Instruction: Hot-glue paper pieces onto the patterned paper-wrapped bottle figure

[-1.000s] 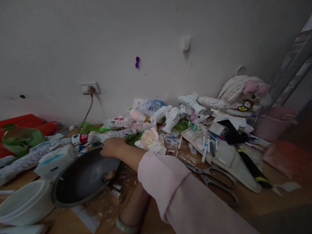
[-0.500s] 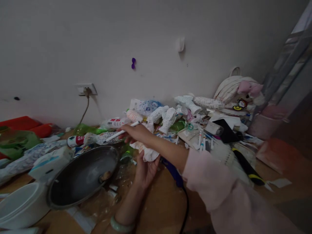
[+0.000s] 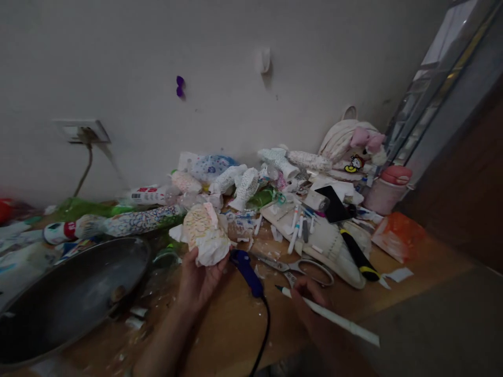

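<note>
My left hand (image 3: pixel 202 283) is closed around the lower end of a white, lumpy fish-shaped craft (image 3: pixel 206 235) with yellow and orange scale lines drawn on it, holding it upright above the table. My right hand (image 3: pixel 310 298) grips a white marker pen (image 3: pixel 338 318) over the front of the table, its dark tip pointing left. Between the hands lies a blue hot glue gun (image 3: pixel 248 275) with a black cord. Large scissors (image 3: pixel 288 267) rest just beyond the marker's tip.
A wide dark pan (image 3: pixel 74 293) takes up the left side. Several white fish crafts (image 3: pixel 247 187) are piled along the wall. Loose markers (image 3: pixel 295 233), a phone (image 3: pixel 333 203), a black-and-yellow handled tool (image 3: pixel 358 256) and a backpack (image 3: pixel 346 141) are on the right.
My right hand has swung with the marker from the left, across my left arm, to the lower right. The camera view has turned right, and the fish craft now shows fully.
</note>
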`<state>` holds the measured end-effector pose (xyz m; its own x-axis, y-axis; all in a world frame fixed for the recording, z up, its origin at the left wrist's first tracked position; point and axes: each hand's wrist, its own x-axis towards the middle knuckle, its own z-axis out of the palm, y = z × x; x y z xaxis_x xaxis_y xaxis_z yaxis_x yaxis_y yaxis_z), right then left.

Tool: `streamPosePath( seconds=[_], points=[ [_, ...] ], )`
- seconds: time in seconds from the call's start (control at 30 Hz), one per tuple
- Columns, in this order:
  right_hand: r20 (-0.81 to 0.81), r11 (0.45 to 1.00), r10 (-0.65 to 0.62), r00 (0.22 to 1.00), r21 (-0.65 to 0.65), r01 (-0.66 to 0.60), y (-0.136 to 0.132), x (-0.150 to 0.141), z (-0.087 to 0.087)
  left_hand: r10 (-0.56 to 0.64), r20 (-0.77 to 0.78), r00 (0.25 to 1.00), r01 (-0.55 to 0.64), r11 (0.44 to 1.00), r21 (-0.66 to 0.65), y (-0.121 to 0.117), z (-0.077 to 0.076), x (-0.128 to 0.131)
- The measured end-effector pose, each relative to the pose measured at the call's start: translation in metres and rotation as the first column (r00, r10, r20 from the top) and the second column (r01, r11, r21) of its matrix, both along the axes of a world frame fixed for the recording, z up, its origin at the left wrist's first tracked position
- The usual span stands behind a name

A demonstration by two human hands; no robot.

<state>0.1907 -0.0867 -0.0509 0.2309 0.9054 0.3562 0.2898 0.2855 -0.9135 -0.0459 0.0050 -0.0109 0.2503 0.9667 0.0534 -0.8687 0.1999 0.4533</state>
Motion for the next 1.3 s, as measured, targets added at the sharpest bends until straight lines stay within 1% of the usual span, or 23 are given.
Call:
streamPosePath(
  seconds=[0.03, 0.07, 0.1, 0.13, 0.2, 0.23, 0.27, 0.3, 0.33, 0.37, 0.4, 0.47, 0.57, 0.63, 0.77, 0.83, 0.87, 0.93, 1.03, 1.1, 1.13, 1.2, 1.3],
  points=[
    [-0.058, 1.000, 0.000, 0.998, -0.016, 0.000, -0.002, -0.001, -0.003, -0.017, -0.010, 1.000, 0.017, 1.000, 0.000, -0.002, -0.001, 0.000],
    [-0.102, 1.000, 0.004, 0.995, 0.003, -0.004, -0.004, -0.003, -0.001, -0.025, -0.022, 0.999, 0.025, 1.000, -0.001, -0.003, -0.003, 0.001],
    [-0.110, 0.999, 0.010, 0.994, 0.050, -0.004, -0.004, -0.006, 0.005, -0.024, -0.035, 0.999, 0.024, 1.000, -0.002, -0.005, -0.005, 0.002],
    [-0.080, 0.992, 0.019, 0.997, 0.123, -0.009, -0.002, -0.010, 0.015, -0.019, -0.050, 0.999, 0.018, 1.000, -0.005, -0.007, -0.008, 0.002],
    [0.098, 0.959, 0.045, 0.994, 0.274, -0.070, 0.005, -0.018, 0.038, -0.003, -0.080, 0.997, 0.002, 1.000, -0.007, -0.010, -0.015, 0.004],
    [0.203, 0.923, 0.098, 0.974, 0.347, -0.165, 0.010, -0.023, 0.050, -0.008, -0.092, 0.996, 0.007, 1.000, -0.013, -0.011, -0.019, 0.005],
    [0.264, 0.870, 0.134, 0.955, 0.431, -0.241, 0.017, -0.028, 0.060, -0.014, -0.099, 0.995, 0.012, 1.000, -0.015, -0.012, -0.022, 0.006],
    [0.316, 0.827, 0.183, 0.931, 0.462, -0.319, 0.024, -0.034, 0.068, -0.030, -0.109, 0.994, 0.028, 0.999, -0.024, -0.013, -0.025, 0.006],
    [0.336, 0.797, 0.206, 0.919, 0.487, -0.357, 0.030, -0.039, 0.073, -0.030, -0.110, 0.993, 0.028, 0.999, -0.017, -0.013, -0.028, 0.007],
    [0.337, 0.784, 0.211, 0.918, 0.503, -0.364, 0.037, -0.044, 0.075, -0.031, -0.108, 0.994, 0.031, 1.000, -0.008, -0.013, -0.030, 0.008],
    [0.336, 0.784, 0.217, 0.916, 0.500, -0.369, 0.043, -0.050, 0.075, -0.029, -0.103, 0.994, 0.029, 1.000, 0.004, -0.013, -0.031, 0.008],
    [0.332, 0.786, 0.217, 0.918, 0.498, -0.366, 0.053, -0.058, 0.068, -0.032, -0.091, 0.995, 0.034, 0.999, 0.019, -0.012, -0.032, 0.008],
    [0.337, 0.745, 0.223, 0.915, 0.546, -0.383, 0.063, -0.067, 0.056, -0.043, -0.090, 0.995, 0.041, 0.999, -0.018, -0.013, -0.030, 0.008],
    [0.335, 0.721, 0.200, 0.921, 0.586, -0.370, 0.067, -0.070, 0.053, -0.038, -0.085, 0.996, 0.033, 0.998, -0.059, -0.014, -0.025, 0.010],
    [0.407, 0.682, 0.128, 0.904, 0.626, -0.379, 0.070, -0.072, 0.061, 0.032, -0.105, 0.994, -0.047, 0.988, -0.145, -0.017, -0.012, 0.020],
    [0.442, 0.660, 0.103, 0.891, 0.640, -0.394, 0.071, -0.072, 0.066, 0.039, -0.138, 0.990, -0.064, 0.981, -0.181, -0.017, -0.009, 0.023],
    [0.452, 0.658, 0.101, 0.887, 0.638, -0.400, 0.071, -0.071, 0.066, 0.038, -0.152, 0.988, -0.066, 0.980, -0.188, -0.017, -0.009, 0.024],
    [0.435, 0.671, 0.118, 0.893, 0.628, -0.394, 0.072, -0.071, 0.064, 0.026, -0.160, 0.987, -0.055, 0.983, -0.176, -0.017, -0.012, 0.022],
    [0.289, 0.702, 0.196, 0.937, 0.626, -0.339, 0.072, -0.073, 0.056, 0.018, -0.118, 0.993, -0.031, 0.993, -0.111, -0.017, -0.018, 0.016],
    [0.190, 0.724, 0.253, 0.949, 0.614, -0.316, 0.072, -0.075, 0.052, 0.003, -0.085, 0.996, -0.010, 0.997, -0.079, -0.017, -0.018, 0.013],
    [0.173, 0.728, 0.266, 0.948, 0.608, -0.316, 0.072, -0.076, 0.051, -0.002, -0.079, 0.997, -0.004, 0.997, -0.080, -0.017, -0.018, 0.013],
    [0.206, 0.720, 0.260, 0.943, 0.610, -0.331, 0.072, -0.078, 0.050, 0.002, -0.097, 0.995, -0.014, 0.993, -0.119, -0.017, -0.014, 0.014],
    [0.282, 0.698, 0.203, 0.937, 0.630, -0.341, 0.073, -0.078, 0.051, 0.042, -0.143, 0.989, -0.068, 0.982, -0.177, -0.018, -0.008, 0.018]
  ],
)
